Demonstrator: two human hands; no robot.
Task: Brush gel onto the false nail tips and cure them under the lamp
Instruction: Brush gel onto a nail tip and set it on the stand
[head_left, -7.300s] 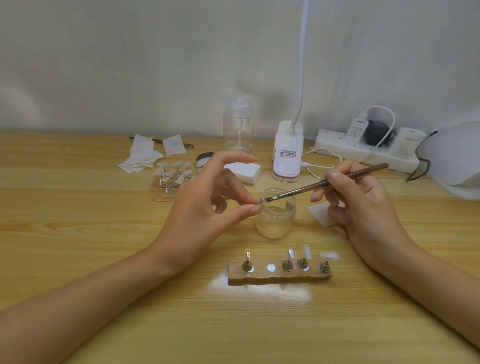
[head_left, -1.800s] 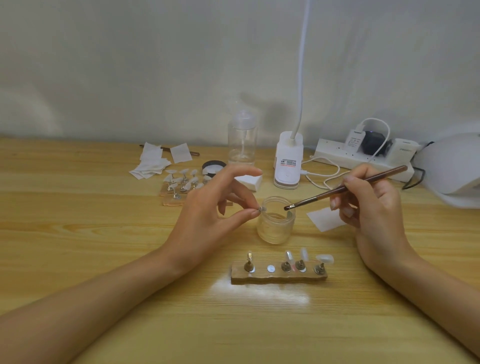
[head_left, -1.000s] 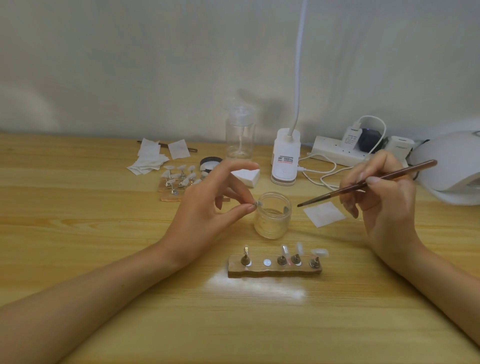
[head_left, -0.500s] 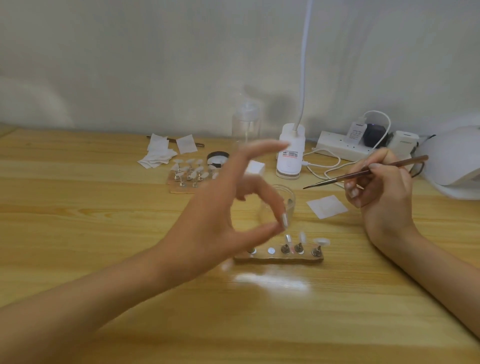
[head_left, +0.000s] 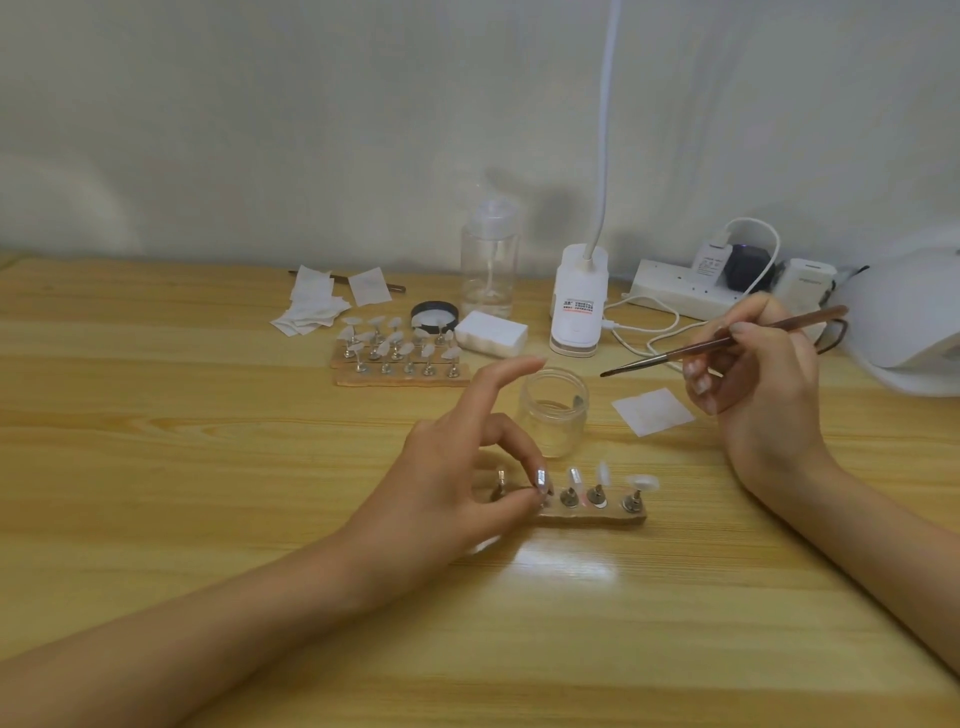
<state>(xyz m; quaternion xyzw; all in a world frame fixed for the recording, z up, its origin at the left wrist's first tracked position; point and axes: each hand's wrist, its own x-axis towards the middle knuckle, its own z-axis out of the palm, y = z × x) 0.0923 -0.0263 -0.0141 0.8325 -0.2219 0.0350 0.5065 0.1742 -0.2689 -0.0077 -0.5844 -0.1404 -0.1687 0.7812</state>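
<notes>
Nearest, the left hand (head_left: 457, 483) pinched a nail tip (head_left: 541, 477) between thumb and middle finger at the wooden holder (head_left: 597, 515), index finger raised. Farther right, the right hand (head_left: 753, 384) gripped the brush (head_left: 727, 340), its bristles beside the glass jar (head_left: 553, 410). The curing lamp (head_left: 909, 322) sat on the far right of the tabletop (head_left: 208, 467).

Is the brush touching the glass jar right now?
Apart. The head view shows the brush tip in the air right of the jar, tabletop visible between them.
</notes>
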